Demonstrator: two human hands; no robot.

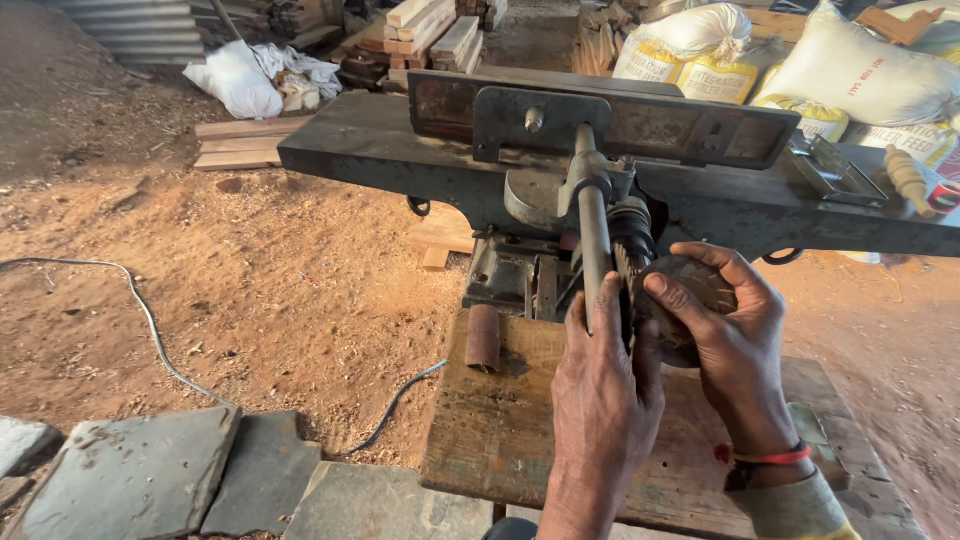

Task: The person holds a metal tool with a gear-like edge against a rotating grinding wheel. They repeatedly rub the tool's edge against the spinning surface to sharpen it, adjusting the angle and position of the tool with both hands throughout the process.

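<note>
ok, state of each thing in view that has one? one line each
left hand: wrapped around the metal shaft
right hand: gripping the round disc
metal shaft: upright, slightly tilted
rusty tube: lying loose on the wooden board
cable: slack on the ground
sacks: full, tied, stacked

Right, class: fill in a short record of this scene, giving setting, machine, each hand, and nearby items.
Setting: sawdust-covered ground, stacked timber, filled sacks
Machine: dark metal woodworking machine
Left hand: grips the grey metal bar
Right hand: holds a round metal disc
Nearby: rusty cylinder on wooden board; cable; stone slabs
</note>
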